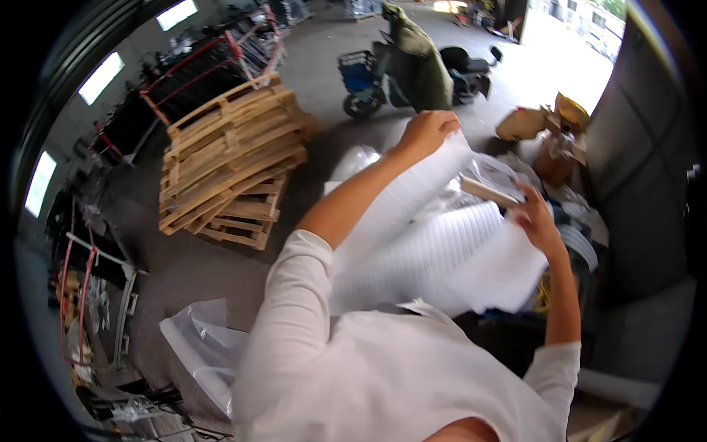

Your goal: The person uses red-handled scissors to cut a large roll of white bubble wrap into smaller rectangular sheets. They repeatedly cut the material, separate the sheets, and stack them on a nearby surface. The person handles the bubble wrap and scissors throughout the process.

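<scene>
A white foam sheet (420,254) with a ribbed surface spreads in front of my body, its upper part raised. My left hand (429,135) is closed on the sheet's upper edge, arm stretched far forward. Lower and to the right, my right hand (537,221) pinches the sheet's right part, which hangs in a loose flap (501,272). The fingertips of that hand are slightly blurred. Between the two hands a light brown strip (487,191) shows beside clear plastic film (493,171). What lies under the sheet is hidden.
Stacked wooden pallets (232,155) stand at the left. A covered scooter (416,66) is parked ahead. Torn cardboard (556,125) sits by the right wall (648,147). Clear plastic sheeting (202,342) lies on the floor at left, near red metal racks (77,295).
</scene>
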